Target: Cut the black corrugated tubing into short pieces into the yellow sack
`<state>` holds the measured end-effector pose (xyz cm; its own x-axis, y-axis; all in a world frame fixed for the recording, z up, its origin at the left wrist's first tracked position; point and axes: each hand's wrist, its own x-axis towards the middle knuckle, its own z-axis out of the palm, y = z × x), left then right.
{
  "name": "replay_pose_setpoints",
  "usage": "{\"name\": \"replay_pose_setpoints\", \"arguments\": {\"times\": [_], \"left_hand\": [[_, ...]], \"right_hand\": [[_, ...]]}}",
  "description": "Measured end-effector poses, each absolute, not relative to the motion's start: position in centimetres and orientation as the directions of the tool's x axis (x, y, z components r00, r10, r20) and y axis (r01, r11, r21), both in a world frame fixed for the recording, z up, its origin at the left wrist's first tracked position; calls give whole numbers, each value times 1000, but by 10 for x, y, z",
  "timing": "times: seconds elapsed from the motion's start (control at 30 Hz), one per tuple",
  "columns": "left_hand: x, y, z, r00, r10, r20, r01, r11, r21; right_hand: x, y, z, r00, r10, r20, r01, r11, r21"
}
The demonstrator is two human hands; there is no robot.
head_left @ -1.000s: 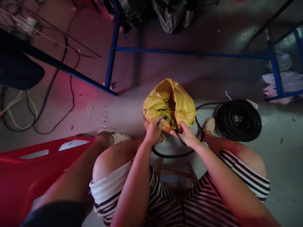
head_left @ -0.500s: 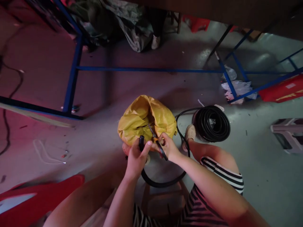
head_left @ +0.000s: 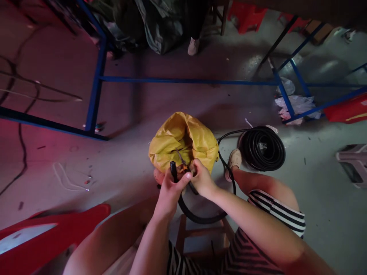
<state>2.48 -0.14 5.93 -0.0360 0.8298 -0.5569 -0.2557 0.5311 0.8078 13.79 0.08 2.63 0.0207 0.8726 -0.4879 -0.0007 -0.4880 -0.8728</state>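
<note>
My left hand (head_left: 170, 191) is closed around a black ribbed hose (head_left: 173, 172), whose short end stands up past the thumb. The hose loops below my hands and runs round to a coil (head_left: 262, 148) on the floor at the right. Close against the left one, my right hand (head_left: 204, 178) grips scissors (head_left: 179, 156) with orange and black on the handles. Their thin blade points up and away, and the fingers cover most of the handles. Beyond both hands sits a crumpled yellow sack (head_left: 164, 147), its top gathered open.
A blue metal frame (head_left: 183, 80) crosses the floor ahead. Red plastic (head_left: 51, 236) lies at lower left, and a wooden stool (head_left: 205, 232) stands below my hands. Plastic scraps (head_left: 299, 105) lie by the frame at right. Another person's shoe (head_left: 193, 46) shows beyond.
The scissors' handles have turned in under my right hand, and its fingers have drawn closer to the left hand. The hose end stands slightly taller. The whole view has shifted slightly.
</note>
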Motion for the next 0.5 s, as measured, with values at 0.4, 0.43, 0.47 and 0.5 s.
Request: {"name": "replay_pose_setpoints", "arguments": {"times": [0.4,0.43,0.47,0.5], "left_hand": [[1,-48,72,-325,644,-692,-11,729,684],[-2,-55,73,-313,631,-710,18,751,660],[-5,-61,74,-296,618,-729,52,772,633],[-7,-64,74,-278,602,-748,86,791,605]], "right_hand": [[239,141,-8,-437,638,-634,283,-571,-771],[262,160,-28,-230,736,-636,261,-583,-769],[284,177,-47,9,791,-612,221,-599,-770],[305,190,-66,183,779,-600,163,-626,-762]]}}
